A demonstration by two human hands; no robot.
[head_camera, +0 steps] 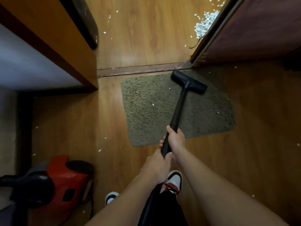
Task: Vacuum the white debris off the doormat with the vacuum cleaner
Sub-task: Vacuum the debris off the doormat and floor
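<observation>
Two hands grip one wand (178,108), left hand (156,163) behind right hand (176,138); nozzle (189,82) on doormat (146,121), four flecks (153,104).

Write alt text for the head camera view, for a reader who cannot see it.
The right hand and left hand grip a black vacuum cleaner tube whose black floor nozzle rests on the far part of a shaggy grey-green doormat. White debris flecks dot the mat; a red canister vacuum body sits on the wooden floor, lower left.
</observation>
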